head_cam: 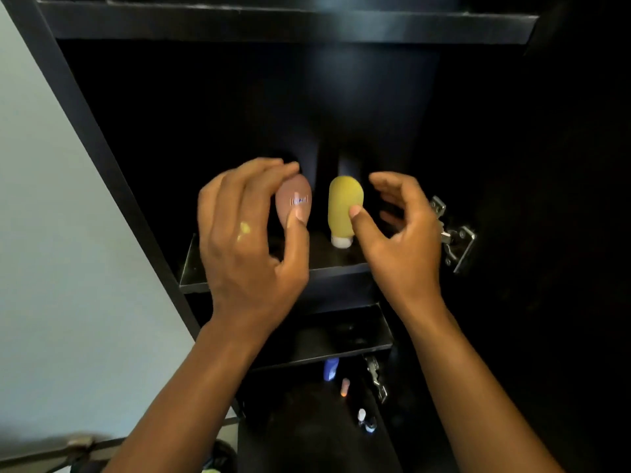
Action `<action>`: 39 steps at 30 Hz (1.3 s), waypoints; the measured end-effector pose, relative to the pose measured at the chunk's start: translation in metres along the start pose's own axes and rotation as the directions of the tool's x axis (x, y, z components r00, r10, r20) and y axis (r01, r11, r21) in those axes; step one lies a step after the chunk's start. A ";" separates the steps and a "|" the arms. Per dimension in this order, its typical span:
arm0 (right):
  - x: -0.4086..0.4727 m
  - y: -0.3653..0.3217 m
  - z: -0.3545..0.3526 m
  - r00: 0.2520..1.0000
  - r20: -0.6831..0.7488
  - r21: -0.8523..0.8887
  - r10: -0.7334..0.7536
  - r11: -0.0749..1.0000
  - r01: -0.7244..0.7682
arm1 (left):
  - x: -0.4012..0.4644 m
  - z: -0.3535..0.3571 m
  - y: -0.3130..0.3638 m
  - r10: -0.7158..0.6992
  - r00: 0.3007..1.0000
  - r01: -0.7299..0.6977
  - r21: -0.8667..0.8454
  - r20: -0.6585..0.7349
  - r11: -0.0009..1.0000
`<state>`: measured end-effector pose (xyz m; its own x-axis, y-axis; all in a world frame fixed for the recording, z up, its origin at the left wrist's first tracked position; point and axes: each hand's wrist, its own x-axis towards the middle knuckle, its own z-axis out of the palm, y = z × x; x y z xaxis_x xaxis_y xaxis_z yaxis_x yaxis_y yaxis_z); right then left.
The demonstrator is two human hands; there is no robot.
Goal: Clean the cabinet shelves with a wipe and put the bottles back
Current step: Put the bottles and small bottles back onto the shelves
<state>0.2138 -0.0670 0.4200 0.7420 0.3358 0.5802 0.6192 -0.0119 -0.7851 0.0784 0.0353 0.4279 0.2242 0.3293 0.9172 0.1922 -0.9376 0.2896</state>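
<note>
Left hand (pixel 246 233) pinches pink bottle (pixel 293 199); right hand (pixel 396 230) half-curled, thumb on yellow bottle (pixel 345 206). Seat both upright, release gently.

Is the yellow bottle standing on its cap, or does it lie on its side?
Standing on its cap. The yellow bottle is upright on the shelf, white cap down and rounded end up, with the right hand's thumb at its side.

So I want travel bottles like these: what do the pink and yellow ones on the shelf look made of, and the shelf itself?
Pink bottle: probably soft silicone; matte, rounded, no glare. Yellow bottle: same matte, squishy look, standing on a white cap that seems hard plastic. Shelf: dark board with a smooth, faintly glossy finish, likely laminate; it shows dull reflections.
</note>
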 end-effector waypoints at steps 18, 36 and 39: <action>-0.235 0.218 0.010 0.908 0.276 -0.443 0.315 0.880 -0.170 | -0.321 0.061 -0.060 -0.514 0.445 0.621 0.160 0.733 0.767; -0.234 0.357 0.076 0.693 0.321 -0.741 0.646 0.627 -0.241 | -0.392 0.210 -0.102 -0.603 0.326 0.568 0.359 0.728 0.740; -0.240 0.368 0.080 0.691 0.291 -0.742 0.662 0.612 -0.275 | -0.398 0.214 -0.104 -0.626 0.300 0.556 0.401 0.720 0.728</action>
<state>0.2433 -0.0764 -0.0259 0.8480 0.4977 -0.1823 0.3654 -0.7980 -0.4792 0.1735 0.0259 -0.0264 0.6350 0.7656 -0.1035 0.6478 -0.4547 0.6112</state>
